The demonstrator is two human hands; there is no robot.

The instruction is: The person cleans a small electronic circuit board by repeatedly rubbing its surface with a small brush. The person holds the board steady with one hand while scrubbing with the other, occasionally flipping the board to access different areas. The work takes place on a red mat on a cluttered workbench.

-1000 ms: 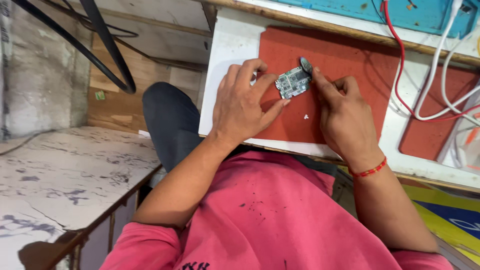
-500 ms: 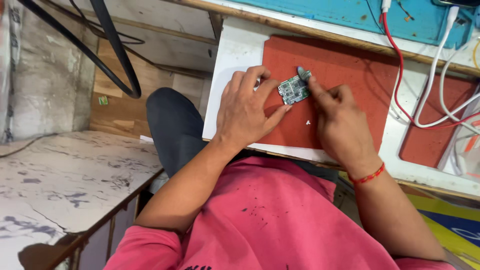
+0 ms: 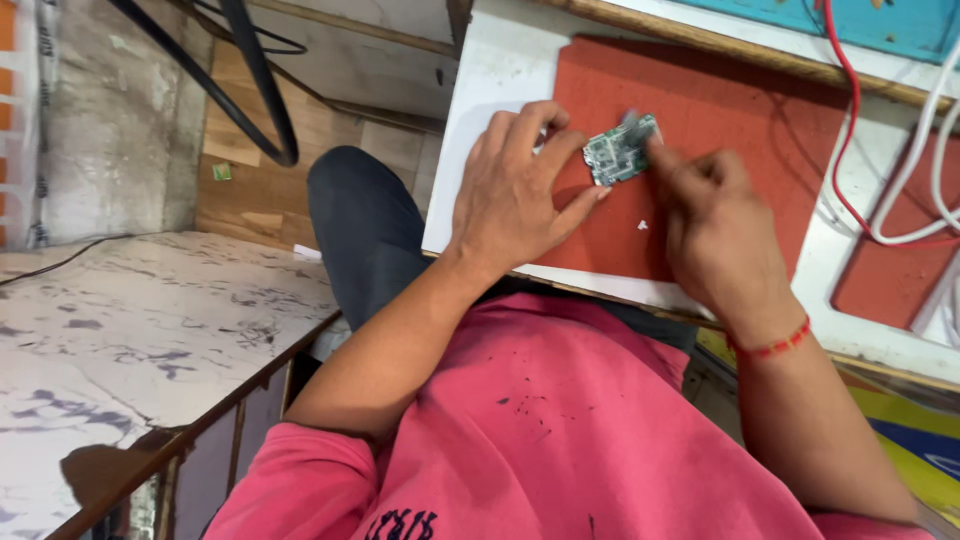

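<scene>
Green and small, a circuit board point(image 3: 620, 152) sits between the two hands over a red mat point(image 3: 740, 110). The left hand point(image 3: 515, 195) lies flat on the mat, and its fingers point(image 3: 560, 150) and thumb pinch the board's near-left edge, so the board is held just past the fingertips. The right hand point(image 3: 715, 225) is curled into a loose fist beside it; its fingers point(image 3: 665, 160) press against the board's right edge, closed narrow around something blurred at their tips that I cannot make out. Whether the board rests flat on the mat or is lifted slightly, I cannot tell.

Just below the right fingers a tiny white speck point(image 3: 642, 225) lies on the mat. The mat sits on a white surface point(image 3: 480, 110). Beyond the right hand, a red wire point(image 3: 840, 120) and white cables point(image 3: 915, 165) loop across the surface toward a second red mat point(image 3: 890, 260). A red thread band point(image 3: 770, 347) circles the right wrist. Nearer than the hands, a pink shirt point(image 3: 560, 440) fills the lower view, with a dark trouser knee point(image 3: 365, 230) left of the left forearm.
</scene>
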